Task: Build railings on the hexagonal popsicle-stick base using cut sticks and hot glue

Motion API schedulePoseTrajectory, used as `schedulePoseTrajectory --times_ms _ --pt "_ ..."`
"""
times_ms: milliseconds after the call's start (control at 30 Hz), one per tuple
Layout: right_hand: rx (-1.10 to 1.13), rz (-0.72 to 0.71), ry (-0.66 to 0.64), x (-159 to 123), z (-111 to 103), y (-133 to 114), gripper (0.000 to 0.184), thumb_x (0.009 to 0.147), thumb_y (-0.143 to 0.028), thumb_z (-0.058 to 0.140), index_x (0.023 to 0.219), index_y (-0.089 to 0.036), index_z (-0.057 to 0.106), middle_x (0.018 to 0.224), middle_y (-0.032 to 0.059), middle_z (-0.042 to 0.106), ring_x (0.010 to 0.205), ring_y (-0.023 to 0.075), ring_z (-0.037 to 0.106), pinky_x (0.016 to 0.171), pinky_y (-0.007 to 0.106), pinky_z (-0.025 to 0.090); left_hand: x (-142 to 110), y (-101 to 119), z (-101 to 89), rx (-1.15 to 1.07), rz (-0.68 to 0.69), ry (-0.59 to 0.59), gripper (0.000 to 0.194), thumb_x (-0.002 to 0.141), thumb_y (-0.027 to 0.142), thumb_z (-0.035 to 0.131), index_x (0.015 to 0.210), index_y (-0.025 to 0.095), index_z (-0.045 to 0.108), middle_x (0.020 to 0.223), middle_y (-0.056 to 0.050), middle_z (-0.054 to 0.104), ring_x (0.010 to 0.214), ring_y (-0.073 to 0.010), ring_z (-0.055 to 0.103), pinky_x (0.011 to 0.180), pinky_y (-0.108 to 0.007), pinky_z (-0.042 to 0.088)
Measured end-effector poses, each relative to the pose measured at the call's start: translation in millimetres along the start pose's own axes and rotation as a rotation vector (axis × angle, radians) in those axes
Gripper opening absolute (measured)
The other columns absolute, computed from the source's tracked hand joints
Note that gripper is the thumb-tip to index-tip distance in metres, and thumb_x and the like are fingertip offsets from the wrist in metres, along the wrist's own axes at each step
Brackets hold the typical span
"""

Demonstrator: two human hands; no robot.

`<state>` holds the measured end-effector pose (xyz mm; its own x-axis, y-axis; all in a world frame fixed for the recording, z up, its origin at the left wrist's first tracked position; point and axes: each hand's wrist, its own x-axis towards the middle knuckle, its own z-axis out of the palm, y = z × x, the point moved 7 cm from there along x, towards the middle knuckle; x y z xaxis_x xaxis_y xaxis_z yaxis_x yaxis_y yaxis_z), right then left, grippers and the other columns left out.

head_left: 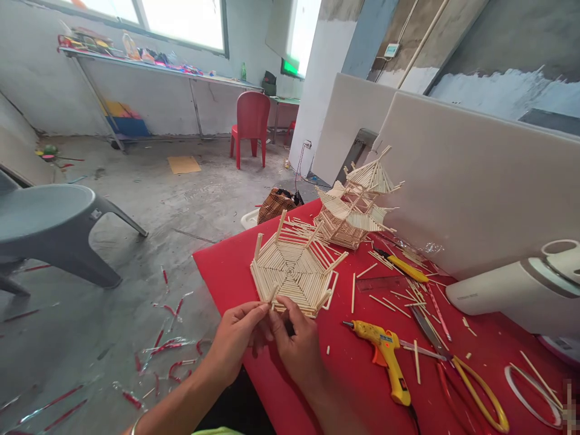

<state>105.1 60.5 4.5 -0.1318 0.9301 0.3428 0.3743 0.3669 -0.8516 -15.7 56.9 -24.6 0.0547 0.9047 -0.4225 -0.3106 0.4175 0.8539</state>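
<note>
On the red tabletop lies a flat polygonal base [292, 272] built from thin wooden sticks, with several short posts rising along its rim. My left hand [242, 332] is at its near edge, thumb and fingers pinched together. My right hand [296, 344] meets it there, also pinching. Between the fingertips shows a short wooden stick [272, 295], next to the base's rim; whether it is fixed to the base I cannot tell. Behind the base stands a tiered stick pagoda [356, 202].
A yellow glue gun [383, 356] lies right of my hands, near yellow-handled scissors [480, 393], a yellow utility knife [408, 267] and loose sticks. A white bottle [493, 287] lies on its side at the right. Left of the table are a grey stool [49, 205] and wrappers on the floor.
</note>
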Motion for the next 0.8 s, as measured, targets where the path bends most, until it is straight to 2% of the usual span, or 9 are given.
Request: schedulePoseTrajectory --times_ms 800 --pt "0.011 0.031 -0.014 -1.8 1.9 6.9 0.029 0.097 -0.032 0.053 0.121 -0.017 0.061 0.069 -0.001 0.068 0.062 0.0129 0.065 0.063 0.023 0.05 -1.1 -1.5 -1.4 0.001 -0.003 0.001 0.037 0.074 0.05 0.069 0.067 0.014 0.066 0.051 -0.003 0.06 0.039 -0.0104 0.049 0.035 -0.019 0.035"
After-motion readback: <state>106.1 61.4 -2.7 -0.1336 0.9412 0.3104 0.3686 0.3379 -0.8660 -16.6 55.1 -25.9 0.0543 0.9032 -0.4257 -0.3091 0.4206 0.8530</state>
